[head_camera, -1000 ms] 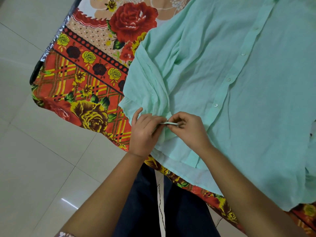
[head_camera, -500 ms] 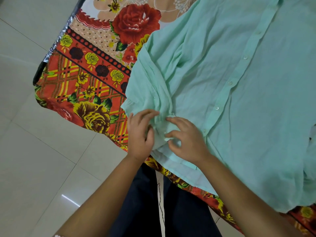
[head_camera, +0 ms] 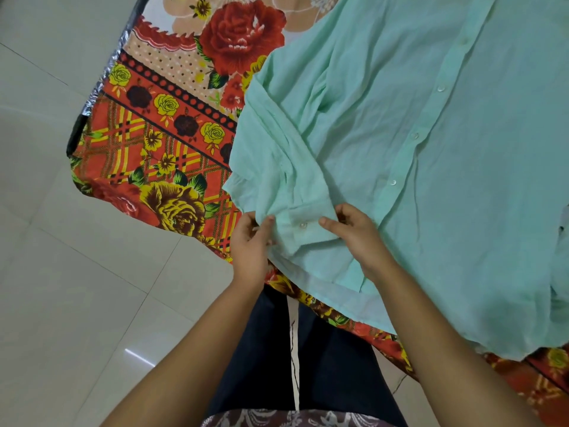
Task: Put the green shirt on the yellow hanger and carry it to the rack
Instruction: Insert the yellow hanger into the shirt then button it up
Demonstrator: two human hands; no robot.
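Hands apart: left hand point(head_camera: 249, 245) and right hand point(head_camera: 358, 238) pinch either end of the cuff point(head_camera: 303, 229) of the green shirt point(head_camera: 400, 143), whose button placket point(head_camera: 414, 137) runs diagonally from lower centre to upper right.

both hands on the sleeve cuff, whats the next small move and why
Probably lay the cuff flat on the green shirt and let go: left hand and right hand both pinch it, its button faces up, so neither is free.
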